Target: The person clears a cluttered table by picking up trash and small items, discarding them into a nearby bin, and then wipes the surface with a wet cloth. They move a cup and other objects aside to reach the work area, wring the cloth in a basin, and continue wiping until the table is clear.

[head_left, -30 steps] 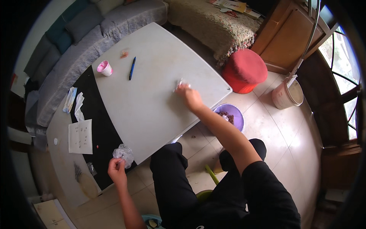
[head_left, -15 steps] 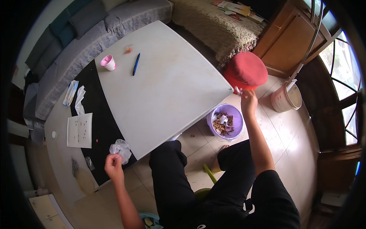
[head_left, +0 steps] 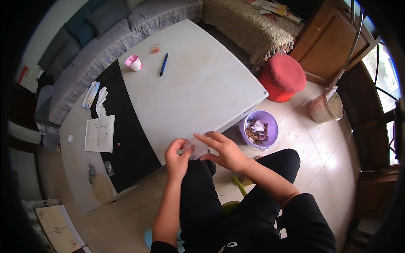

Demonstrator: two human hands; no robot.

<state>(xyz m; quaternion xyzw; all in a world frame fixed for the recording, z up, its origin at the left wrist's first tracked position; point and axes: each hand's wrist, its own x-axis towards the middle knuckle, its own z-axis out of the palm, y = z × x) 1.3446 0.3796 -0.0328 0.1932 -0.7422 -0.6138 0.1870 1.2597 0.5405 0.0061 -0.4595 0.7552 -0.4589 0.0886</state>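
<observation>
A crumpled clear plastic bag (head_left: 198,148) is between my hands, over my lap at the table's front edge. My left hand (head_left: 177,157) pinches its left side with thumb and fingers. From the right, my right hand (head_left: 228,152) holds it too, with the index finger stretched across the top and the thumb below. Part of the bag is hidden behind the fingers. Nearest to my right hand stands a purple bin (head_left: 275,130) with brown scraps and crumpled whitish wrapping in it.
On the grey-and-black table (head_left: 190,80) are a pink-and-white cup (head_left: 133,63), a blue pen (head_left: 164,64), a small packet (head_left: 155,49), tissue (head_left: 101,102), a white tray (head_left: 107,145) with tiny pieces and a small clear packet (head_left: 109,168). A red stool (head_left: 282,76) and bucket (head_left: 319,109) stand right.
My right hand has come from beside the red stool to the plastic bag; the small whitish thing it held is gone from it. My left hand has carried the bag rightward. The view has shifted.
</observation>
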